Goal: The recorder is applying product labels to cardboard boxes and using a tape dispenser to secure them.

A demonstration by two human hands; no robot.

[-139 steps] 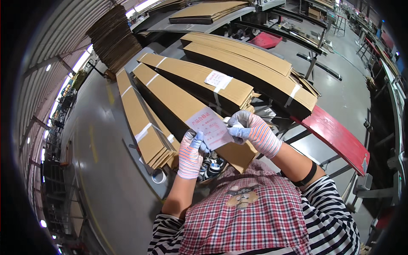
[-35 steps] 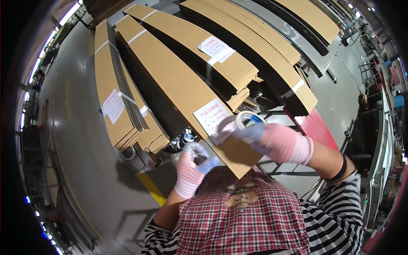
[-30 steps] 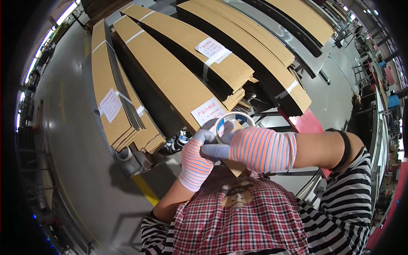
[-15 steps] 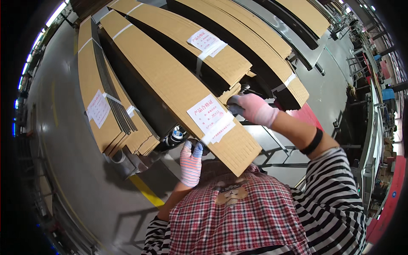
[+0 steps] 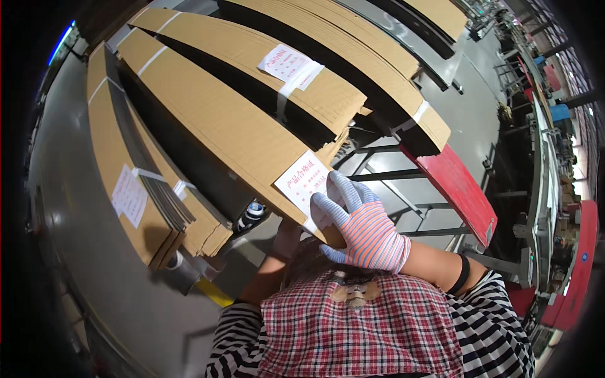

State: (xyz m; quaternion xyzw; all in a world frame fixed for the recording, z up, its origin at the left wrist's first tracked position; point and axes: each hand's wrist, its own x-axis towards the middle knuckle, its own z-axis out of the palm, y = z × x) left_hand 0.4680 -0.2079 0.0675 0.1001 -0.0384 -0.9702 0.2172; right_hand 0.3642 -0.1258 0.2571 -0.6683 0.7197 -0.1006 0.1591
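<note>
A long, flat cardboard pack [image 5: 220, 120] points its near end at me, with a white paper label [image 5: 304, 179] taped across it. Over that end lies my right hand [image 5: 372, 236], in a striped knit glove. Its fingers are spread across the label's lower part, and the thumb sits by the pack's end. My left hand [image 5: 288, 238], also gloved, is tucked beneath the pack's left edge; its fingers are hidden. On the right, another labelled cardboard pack [image 5: 252, 69] lies alongside. At the left stands a strapped stack of cardboard-covered lengths [image 5: 116, 151] with a label.
More strapped cardboard packs [image 5: 372, 82] lie farther right. A red panel [image 5: 457, 189] and metal frame legs [image 5: 403, 198] stand to the right. A roll with a blue and white end [image 5: 253, 211] sits below the packs. Yellow floor marking [image 5: 214, 293] shows at lower left.
My right hand has moved from the pack's right edge onto its labelled near end. My left hand has slipped farther under the pack. The packs sit farther left in view.
</note>
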